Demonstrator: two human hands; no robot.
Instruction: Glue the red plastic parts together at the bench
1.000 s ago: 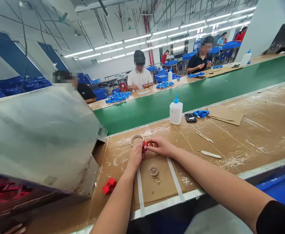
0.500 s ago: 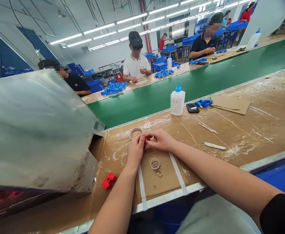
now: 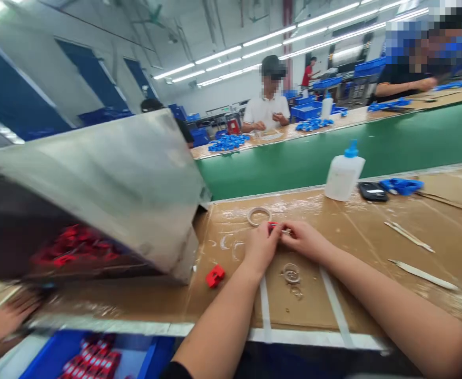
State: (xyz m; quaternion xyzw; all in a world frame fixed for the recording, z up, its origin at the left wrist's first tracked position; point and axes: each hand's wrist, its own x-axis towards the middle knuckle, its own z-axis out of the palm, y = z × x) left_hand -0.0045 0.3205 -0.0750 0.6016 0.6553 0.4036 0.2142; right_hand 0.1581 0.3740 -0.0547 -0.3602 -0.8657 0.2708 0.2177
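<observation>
My left hand is closed around a small red plastic part, mostly hidden by the fingers. Beside it, the fingertips of my right hand are pinched together against the part. Something small and pale shows at those fingertips, too blurred to name. A roll of tape lies just beyond my hands. Below them, on a taped-down cardboard pad, sits a small clear ring-shaped dish with tiny bits around it. Another red plastic part rests left of my left forearm.
A white bottle with a blue cap, a black device and blue pieces stand to the right. Nearer lie cotton swabs and a pale blade-shaped tool. A metal chute fills the left, near a co-worker's hand.
The view has swung to the left, bringing a bin of red parts and a co-worker's hand into sight. My hands stay together at the red part.
</observation>
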